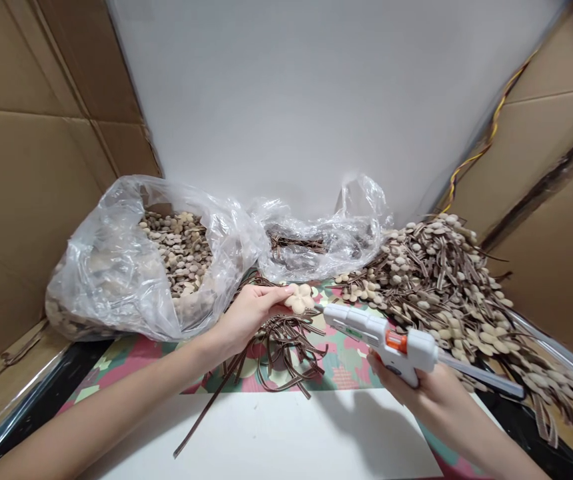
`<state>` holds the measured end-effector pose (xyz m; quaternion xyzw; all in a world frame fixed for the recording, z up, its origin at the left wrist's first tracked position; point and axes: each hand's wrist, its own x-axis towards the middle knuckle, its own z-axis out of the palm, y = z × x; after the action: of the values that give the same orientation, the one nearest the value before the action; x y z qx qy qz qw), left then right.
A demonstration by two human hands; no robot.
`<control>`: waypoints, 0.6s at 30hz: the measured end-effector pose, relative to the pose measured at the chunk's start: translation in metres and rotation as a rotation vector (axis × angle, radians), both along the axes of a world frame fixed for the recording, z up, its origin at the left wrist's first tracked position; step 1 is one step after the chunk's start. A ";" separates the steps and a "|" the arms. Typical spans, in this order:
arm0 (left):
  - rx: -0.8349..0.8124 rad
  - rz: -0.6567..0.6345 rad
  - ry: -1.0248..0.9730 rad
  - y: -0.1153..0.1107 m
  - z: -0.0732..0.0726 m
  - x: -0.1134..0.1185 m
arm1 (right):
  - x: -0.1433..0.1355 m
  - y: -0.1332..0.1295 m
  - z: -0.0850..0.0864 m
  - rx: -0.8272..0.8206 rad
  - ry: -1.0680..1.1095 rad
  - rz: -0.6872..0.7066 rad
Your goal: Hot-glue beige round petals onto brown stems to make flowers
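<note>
Between the thumb and fingers of my left hand (pixel 254 312) is a cream flower (pixel 300 299) with rounded petals. My right hand (pixel 416 387) is wrapped round the handle of a white glue gun (pixel 366 327) with an orange part; a glue stick (pixel 481 377) sticks out of its back. The gun's nozzle points left and is close to the flower's right edge; whether they touch I cannot tell. Under the flower lies a loose bunch of brown ribbon strips (pixel 291 353), one long strip reaching toward the front left.
Clear plastic bag (pixel 111 267) of small flower pieces at left; another bag (pixel 316 257) with brown strips behind the hands. A big heap of flowers with ribbon stems (pixel 431 267) fills the right. White board (pixel 246 427) in front; cardboard walls (pixel 21 167) at both sides.
</note>
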<state>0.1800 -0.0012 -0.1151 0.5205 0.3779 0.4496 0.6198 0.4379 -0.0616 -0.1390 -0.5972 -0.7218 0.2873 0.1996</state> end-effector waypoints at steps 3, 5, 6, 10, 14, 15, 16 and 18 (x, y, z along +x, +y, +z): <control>0.017 -0.016 0.008 0.003 0.002 -0.003 | 0.005 0.004 -0.005 0.054 -0.033 0.003; 0.015 0.014 0.040 0.006 0.002 -0.005 | 0.010 0.007 -0.007 0.126 -0.034 0.037; 0.013 0.033 0.064 0.008 0.002 -0.007 | 0.013 0.010 -0.008 0.176 -0.043 0.079; 0.021 0.093 0.171 0.016 0.000 -0.015 | 0.023 0.026 -0.019 0.337 -0.215 0.259; 0.034 0.080 0.237 0.020 0.000 -0.019 | 0.029 0.045 -0.041 0.335 -0.405 0.285; 0.039 0.077 0.263 0.021 -0.001 -0.020 | 0.031 0.049 -0.045 0.329 -0.428 0.289; 0.048 0.078 0.289 0.022 -0.002 -0.021 | 0.034 0.053 -0.049 0.324 -0.444 0.290; 0.077 0.091 0.328 0.025 -0.006 -0.023 | 0.040 0.060 -0.051 0.313 -0.455 0.307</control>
<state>0.1566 0.0234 -0.1206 0.5926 0.4798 0.4002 0.5084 0.4779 -0.0015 -0.1898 -0.4920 -0.8652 0.0585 0.0769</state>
